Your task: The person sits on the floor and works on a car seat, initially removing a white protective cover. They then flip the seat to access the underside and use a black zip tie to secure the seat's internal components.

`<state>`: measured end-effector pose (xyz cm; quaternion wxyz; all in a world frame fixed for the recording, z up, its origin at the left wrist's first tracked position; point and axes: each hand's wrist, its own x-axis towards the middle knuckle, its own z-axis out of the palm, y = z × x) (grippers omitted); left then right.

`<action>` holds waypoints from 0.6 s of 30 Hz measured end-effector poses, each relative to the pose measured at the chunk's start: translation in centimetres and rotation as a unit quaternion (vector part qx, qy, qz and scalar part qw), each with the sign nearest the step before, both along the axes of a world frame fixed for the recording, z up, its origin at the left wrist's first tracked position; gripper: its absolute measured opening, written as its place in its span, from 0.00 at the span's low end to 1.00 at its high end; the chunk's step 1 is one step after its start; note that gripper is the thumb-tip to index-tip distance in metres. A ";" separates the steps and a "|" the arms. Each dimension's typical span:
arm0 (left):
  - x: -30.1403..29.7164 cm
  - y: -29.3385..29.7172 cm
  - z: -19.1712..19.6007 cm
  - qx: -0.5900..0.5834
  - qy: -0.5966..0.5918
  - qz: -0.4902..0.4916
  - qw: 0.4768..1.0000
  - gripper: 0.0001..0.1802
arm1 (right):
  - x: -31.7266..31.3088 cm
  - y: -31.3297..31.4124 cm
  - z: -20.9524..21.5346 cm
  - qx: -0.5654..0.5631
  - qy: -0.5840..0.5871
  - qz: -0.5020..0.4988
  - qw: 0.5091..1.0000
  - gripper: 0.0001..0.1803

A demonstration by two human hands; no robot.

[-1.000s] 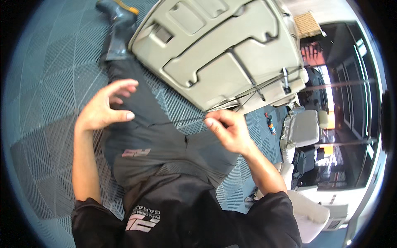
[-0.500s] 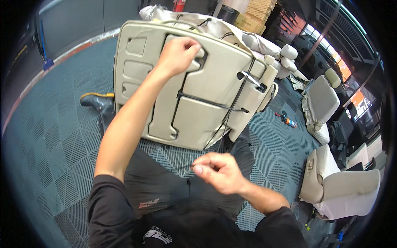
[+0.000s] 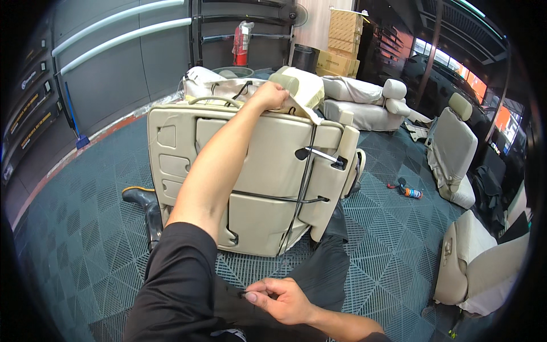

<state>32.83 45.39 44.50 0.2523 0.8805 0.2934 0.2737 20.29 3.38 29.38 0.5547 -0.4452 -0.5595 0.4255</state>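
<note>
In front of me stands a beige car seat back (image 3: 265, 165) with hard panels, and black elastic cords (image 3: 268, 196) run across it. A light grey seat cover (image 3: 219, 88) with black loops hangs over its top edge. My left hand (image 3: 270, 96) is at that top edge against the cover, fingers curled closed; what they grip is hidden. Low over my lap, my right hand (image 3: 283, 300) pinches a small, thin black piece (image 3: 242, 294) between thumb and fingertips; its kind is too small to make out.
Behind the seat back stands another covered seat (image 3: 364, 108). More seats (image 3: 453, 151) stand along the right. A spray can (image 3: 412, 193) lies on the tiled floor. At the back are cardboard boxes (image 3: 342, 43) and a fire extinguisher (image 3: 241, 48). My boot (image 3: 149, 211) is left of the seat back.
My left hand has moved from the recess in the seat back up to its top edge by the cover. My right hand still pinches the thin black piece. The view has tilted up.
</note>
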 end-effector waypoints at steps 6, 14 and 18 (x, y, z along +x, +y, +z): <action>1.3 -3.4 2.3 -0.261 -0.065 -0.146 0.952 0.15 | 1.6 0.2 -1.1 -0.026 0.015 -0.009 1.000 0.12; 3.6 -3.1 1.0 0.051 0.169 -0.031 0.984 0.29 | 1.6 0.8 -1.4 -0.028 0.028 0.024 0.999 0.13; 4.2 -0.2 -0.8 0.036 -0.044 -0.034 0.998 0.17 | 1.4 1.1 -1.3 -0.026 0.040 0.045 0.998 0.13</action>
